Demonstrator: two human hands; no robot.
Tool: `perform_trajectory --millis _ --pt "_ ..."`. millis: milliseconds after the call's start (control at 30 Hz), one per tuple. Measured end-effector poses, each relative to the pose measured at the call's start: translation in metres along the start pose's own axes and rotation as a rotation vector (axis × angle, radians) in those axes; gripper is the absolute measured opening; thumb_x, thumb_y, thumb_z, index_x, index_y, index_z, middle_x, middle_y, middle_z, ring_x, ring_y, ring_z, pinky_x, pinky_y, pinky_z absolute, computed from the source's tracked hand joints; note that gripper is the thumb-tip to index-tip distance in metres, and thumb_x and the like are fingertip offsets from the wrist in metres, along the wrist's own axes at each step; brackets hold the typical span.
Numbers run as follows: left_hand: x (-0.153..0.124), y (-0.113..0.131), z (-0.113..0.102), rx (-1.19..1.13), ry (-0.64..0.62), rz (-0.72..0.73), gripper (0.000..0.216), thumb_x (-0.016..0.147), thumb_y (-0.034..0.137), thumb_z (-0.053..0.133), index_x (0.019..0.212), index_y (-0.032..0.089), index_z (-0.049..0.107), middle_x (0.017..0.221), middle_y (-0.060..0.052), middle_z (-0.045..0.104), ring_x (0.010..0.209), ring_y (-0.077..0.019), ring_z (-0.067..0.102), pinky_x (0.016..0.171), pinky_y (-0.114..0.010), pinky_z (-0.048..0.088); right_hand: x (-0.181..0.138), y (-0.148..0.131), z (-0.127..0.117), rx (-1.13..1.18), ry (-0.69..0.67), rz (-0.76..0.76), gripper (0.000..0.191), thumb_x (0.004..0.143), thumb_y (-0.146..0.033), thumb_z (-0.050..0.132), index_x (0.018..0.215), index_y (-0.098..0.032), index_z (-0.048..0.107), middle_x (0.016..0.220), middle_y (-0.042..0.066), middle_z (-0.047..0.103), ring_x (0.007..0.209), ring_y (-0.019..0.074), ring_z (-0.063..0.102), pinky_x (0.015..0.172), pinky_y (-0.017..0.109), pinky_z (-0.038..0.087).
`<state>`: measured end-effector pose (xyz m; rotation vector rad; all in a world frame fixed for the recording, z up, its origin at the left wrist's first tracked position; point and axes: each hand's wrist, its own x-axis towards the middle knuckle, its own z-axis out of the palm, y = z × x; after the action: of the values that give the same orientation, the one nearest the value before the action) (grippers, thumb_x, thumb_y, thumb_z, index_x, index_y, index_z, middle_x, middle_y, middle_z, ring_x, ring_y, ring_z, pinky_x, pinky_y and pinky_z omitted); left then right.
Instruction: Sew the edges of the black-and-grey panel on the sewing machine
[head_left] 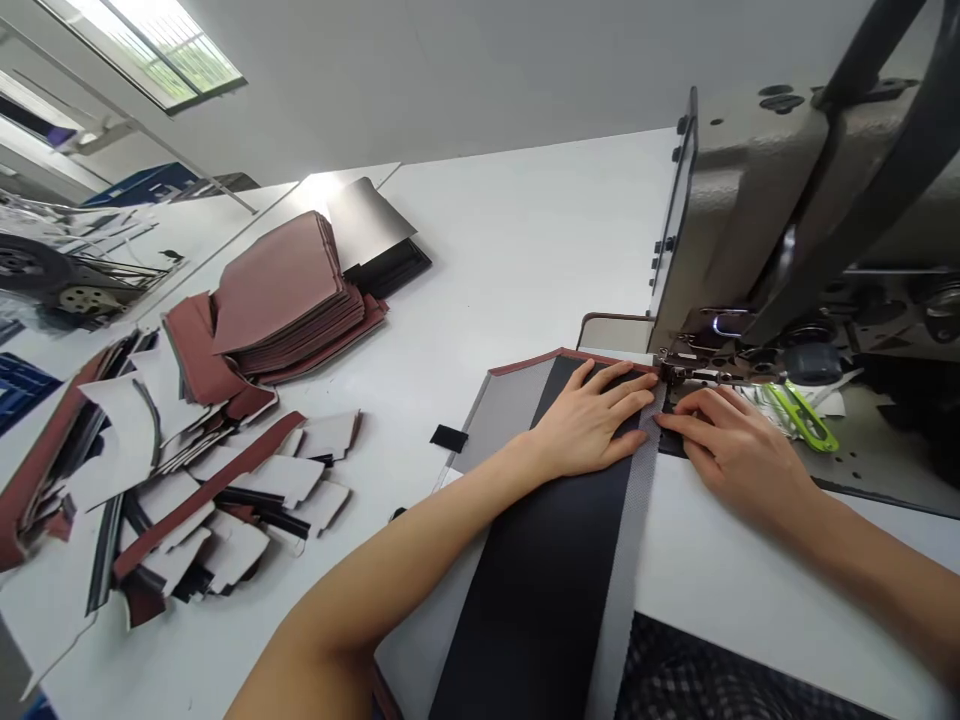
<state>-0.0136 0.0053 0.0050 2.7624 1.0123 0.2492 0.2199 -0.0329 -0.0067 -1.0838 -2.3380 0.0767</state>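
Note:
My left hand [592, 420] lies flat with fingers spread on a black fabric panel [540, 590], which has grey mesh edging and a reddish-brown border at its far end. My right hand [739, 445] is closed, its fingertips pinching the panel's right edge at the grey mesh strip [637, 520]. Both hands are close to the needle area of a sewing machine [727, 210]. The panel's far right corner reaches the presser foot [667, 372]; the exact stitching point is too small to make out.
Green-handled thread snips [806, 415] rest on the machine bed, right of my right hand. To the left are a stack of reddish-brown pieces [285, 280], a metal plate [371, 220] and a heap of cut scraps [225, 500]. A black tab [448, 438] sticks out beside the panel.

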Motion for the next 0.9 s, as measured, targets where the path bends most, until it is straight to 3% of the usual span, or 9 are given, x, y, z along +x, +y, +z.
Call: perform_trajectory --millis 333,633,733,900 --pt "0.024 -0.010 0.000 0.039 0.005 -0.049 0.046 0.104 0.047 0.043 0.138 0.019 0.056 0.154 -0.007 0.053 0.145 -0.0308 0.040 0.124 -0.054 0.022 -0.001 0.009 0.005 -0.081 0.004 0.035 0.033 0.092 -0.008 0.050 0.113 -0.018 0.073 0.097 0.008 0.064 0.092 0.0244 0.059 0.090 0.041 0.048" --pt "0.023 -0.009 -0.001 0.023 0.034 -0.034 0.043 0.103 0.045 0.047 0.137 0.019 0.056 0.152 -0.007 0.055 0.145 -0.0282 0.040 0.124 -0.050 0.024 -0.004 0.010 0.006 -0.074 0.023 0.041 0.033 0.095 -0.009 0.047 0.115 -0.016 0.073 0.100 0.009 0.064 0.094 0.0259 0.060 0.091 0.044 0.049" --pt "0.027 -0.013 -0.010 -0.011 0.035 -0.013 0.039 0.102 0.042 0.051 0.131 0.018 0.061 0.147 -0.009 0.059 0.139 -0.0282 0.048 0.121 -0.048 0.031 -0.006 0.010 0.006 -0.060 0.014 0.028 0.032 0.097 -0.010 0.046 0.116 -0.016 0.072 0.101 0.010 0.064 0.093 0.0253 0.060 0.088 0.043 0.050" --pt "0.034 -0.023 -0.027 -0.074 0.094 -0.069 0.026 0.099 0.020 0.051 0.120 0.018 0.066 0.135 -0.009 0.066 0.126 -0.0233 0.060 0.109 -0.039 0.047 -0.005 0.004 0.002 -0.042 0.002 0.004 0.032 0.099 -0.011 0.044 0.118 -0.016 0.070 0.104 0.010 0.064 0.094 0.0247 0.059 0.087 0.043 0.051"
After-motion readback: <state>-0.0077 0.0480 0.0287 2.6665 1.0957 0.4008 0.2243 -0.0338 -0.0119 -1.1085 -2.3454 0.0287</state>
